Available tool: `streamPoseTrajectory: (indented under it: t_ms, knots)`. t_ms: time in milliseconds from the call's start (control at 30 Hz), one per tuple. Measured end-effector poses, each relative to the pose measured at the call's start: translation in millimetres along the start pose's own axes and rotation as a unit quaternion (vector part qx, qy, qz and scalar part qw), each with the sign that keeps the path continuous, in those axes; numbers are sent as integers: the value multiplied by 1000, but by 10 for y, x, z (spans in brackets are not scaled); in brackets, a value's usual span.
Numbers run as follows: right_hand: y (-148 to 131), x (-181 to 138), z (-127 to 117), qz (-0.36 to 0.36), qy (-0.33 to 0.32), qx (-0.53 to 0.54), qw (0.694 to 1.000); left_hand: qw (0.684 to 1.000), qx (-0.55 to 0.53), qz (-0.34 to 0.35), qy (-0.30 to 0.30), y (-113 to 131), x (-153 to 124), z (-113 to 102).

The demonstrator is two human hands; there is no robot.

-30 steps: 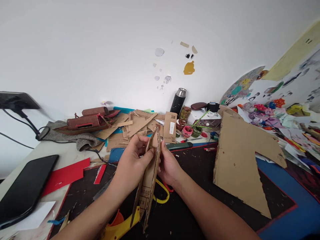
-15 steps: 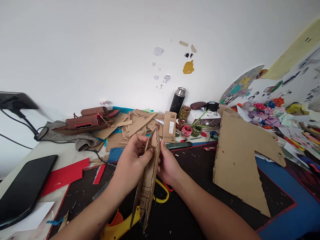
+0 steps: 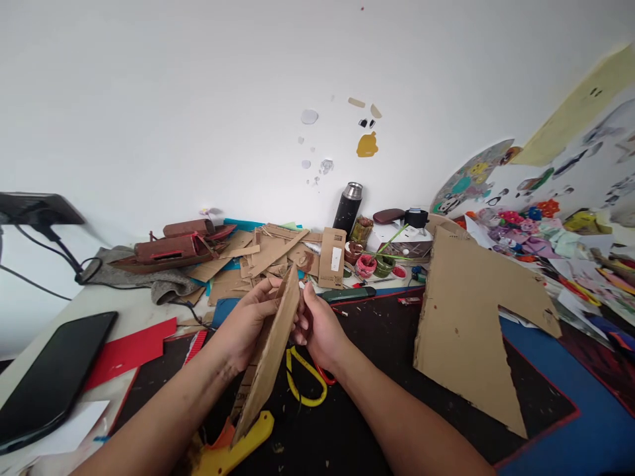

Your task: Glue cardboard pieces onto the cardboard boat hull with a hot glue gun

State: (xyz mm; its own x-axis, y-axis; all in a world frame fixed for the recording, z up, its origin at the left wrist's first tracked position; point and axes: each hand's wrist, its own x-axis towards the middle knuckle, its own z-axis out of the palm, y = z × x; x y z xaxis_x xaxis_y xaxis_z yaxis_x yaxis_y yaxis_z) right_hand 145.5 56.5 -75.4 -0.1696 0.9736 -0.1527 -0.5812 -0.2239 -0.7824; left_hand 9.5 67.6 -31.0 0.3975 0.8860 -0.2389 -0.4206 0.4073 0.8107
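Note:
A folded piece of cardboard [image 3: 278,330] stands tilted in front of me, its long edge running down toward the near side of the desk. My left hand [image 3: 243,324] is closed on it from the left, fingers near the upper end. On the other side my right hand [image 3: 320,324] has its thumb raised and fingers curled against the card by the top; the card partly hides these fingers. Beneath my hands lie scissors with yellow loops [image 3: 317,400] and a red handle [image 3: 325,375]. A yellow tool with an orange part [image 3: 243,449] sits under the cardboard's lower end.
A large cut cardboard sheet [image 3: 461,317] lies to the right. Cardboard scraps [image 3: 272,251], a brown model boat [image 3: 169,248], paint pots [image 3: 366,266], a box cutter [image 3: 350,295] and a black flask [image 3: 348,206] line the back. At left are a black tablet [image 3: 54,377] and red card [image 3: 129,354].
The cardboard has turned and tipped leftward, now showing its right face and edge rather than the gap between its two flaps. Both hands stay on it, slightly lower.

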Motion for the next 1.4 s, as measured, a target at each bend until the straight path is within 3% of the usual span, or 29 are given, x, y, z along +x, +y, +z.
streamPoseTrajectory:
  t_ms: [500,733,900,1133,1400]
  knots:
    - [-129,-95,62,-4,-44,-6,999,998,-11,-38,-43,17,-3,-144]
    - [-119,-78,76,-8,-36,-36,999,998,54,3,-27,122,-36,-53]
    - [-107,-80,72,-3,-36,-39,999,995,78,28,-60,181,-103,28]
    - [-76,-104,60,-15,-79,-85,993,995,18,-12,-101,132,-29,-187]
    - [-62,-140,101,-11,-74,-58,996,985,-14,-30,-170,83,7,-295]
